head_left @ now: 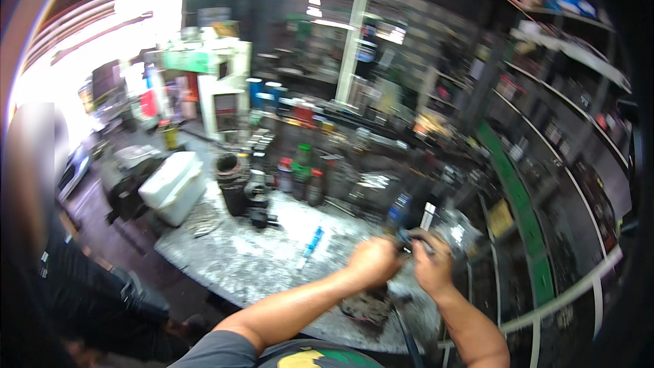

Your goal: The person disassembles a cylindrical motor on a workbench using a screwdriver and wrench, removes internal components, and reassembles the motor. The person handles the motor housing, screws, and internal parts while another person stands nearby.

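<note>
Dark part [408, 246], small and blurred, sits between left hand [373, 261] and right hand [433, 264], both curled round it, probably for steadiness, over the bench [238, 255] toward three o'clock.

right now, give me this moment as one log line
left hand: curled at small dark object, blurred | right hand: holding it | workbench: slim blue item lying left of hands

daylight [157, 7] at upper left, grey block wall [426, 19], pale upright post [355, 34], loaded shelves [545, 86] at right, purplish floor [102, 223]
</note>
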The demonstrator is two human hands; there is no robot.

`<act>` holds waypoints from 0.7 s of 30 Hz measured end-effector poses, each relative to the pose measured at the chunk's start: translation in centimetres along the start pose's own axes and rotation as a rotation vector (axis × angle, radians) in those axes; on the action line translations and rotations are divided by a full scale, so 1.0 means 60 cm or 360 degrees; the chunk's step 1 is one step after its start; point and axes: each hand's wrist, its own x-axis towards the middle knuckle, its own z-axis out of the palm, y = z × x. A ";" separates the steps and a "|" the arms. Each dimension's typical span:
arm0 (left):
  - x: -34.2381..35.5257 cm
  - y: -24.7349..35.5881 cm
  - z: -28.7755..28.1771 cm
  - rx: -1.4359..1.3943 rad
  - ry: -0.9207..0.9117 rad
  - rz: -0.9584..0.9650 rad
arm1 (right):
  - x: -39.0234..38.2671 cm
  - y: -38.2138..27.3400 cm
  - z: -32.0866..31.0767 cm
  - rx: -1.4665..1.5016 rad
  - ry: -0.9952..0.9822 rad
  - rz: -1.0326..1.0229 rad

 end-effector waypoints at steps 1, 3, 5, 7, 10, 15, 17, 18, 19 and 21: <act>-0.001 -0.001 -0.002 -0.0004 0.0014 0.0042 | 0.004 -0.013 0.000 -0.0246 0.0041 -0.0138; -0.002 -0.004 0.001 -0.0051 0.0111 0.0059 | 0.008 -0.038 -0.010 -0.0726 -0.0034 -0.0219; -0.001 -0.010 0.010 -0.0211 0.0227 0.0197 | 0.025 -0.049 -0.030 -0.1177 -0.0122 -0.0503; 0.002 -0.014 0.024 -0.0191 0.0276 0.0186 | 0.045 -0.048 -0.042 -0.1223 -0.0313 -0.0836; 0.004 -0.014 0.042 -0.0100 0.0386 0.0222 | 0.068 -0.036 -0.038 -0.1043 -0.0625 -0.0712; -0.018 0.016 0.034 0.0254 0.0248 0.0198 | 0.088 -0.023 -0.027 -0.0786 -0.0617 -0.1063; -0.027 0.036 0.025 0.0185 0.0335 0.0173 | 0.090 -0.018 -0.028 -0.0560 -0.0480 -0.1121; -0.042 0.044 0.026 0.0128 0.0226 0.0041 | 0.089 -0.014 -0.032 -0.0585 -0.0477 -0.1045; -0.038 0.051 0.023 0.0077 0.0216 -0.0031 | 0.092 -0.008 -0.026 -0.0605 -0.0484 -0.0971; -0.033 0.056 0.022 -0.0039 0.0188 -0.0209 | 0.094 0.008 -0.020 -0.0506 -0.0415 -0.1164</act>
